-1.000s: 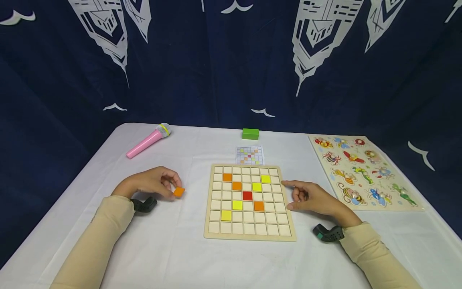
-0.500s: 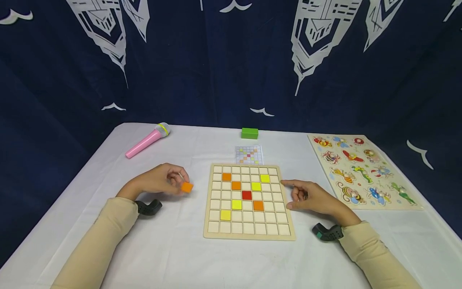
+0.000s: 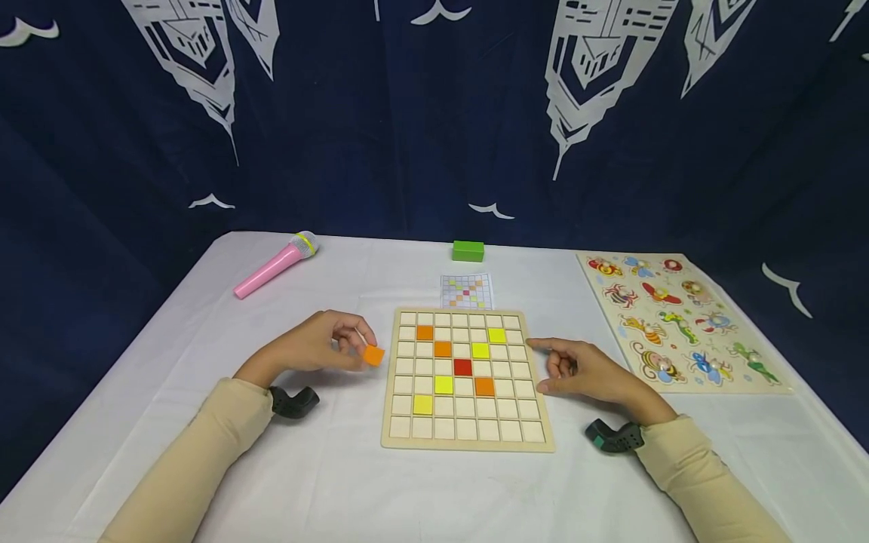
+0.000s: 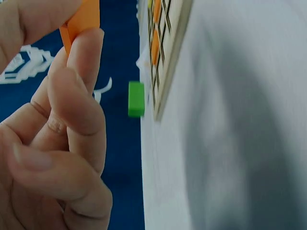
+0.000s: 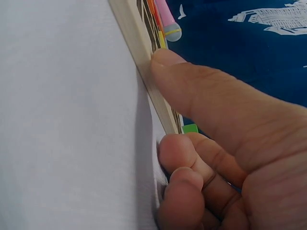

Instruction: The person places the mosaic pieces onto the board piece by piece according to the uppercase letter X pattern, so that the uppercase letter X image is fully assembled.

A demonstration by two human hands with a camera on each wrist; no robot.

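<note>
My left hand (image 3: 354, 350) pinches a small orange tile (image 3: 373, 355) between thumb and fingertips, just off the left edge of the wooden grid board (image 3: 390, 392). In the left wrist view the orange tile (image 4: 80, 23) sits at the fingertips (image 4: 79, 76), above the cloth. The board holds orange, yellow and red tiles among pale ones. My right hand (image 3: 551, 368) lies at the board's right edge with the index finger stretched out. Its thumb (image 5: 192, 81) presses against the board's rim (image 5: 139, 52), and it holds nothing.
A small pattern card (image 3: 466, 290) and a green block (image 3: 468, 251) lie behind the board. A pink toy microphone (image 3: 268, 265) sits at the back left. An insect peg puzzle (image 3: 679, 320) lies at the right. A white cloth (image 3: 339, 483) covers the table.
My left hand has carried the orange tile to the right, closer to the board's left edge. The right hand has stayed where it was.
</note>
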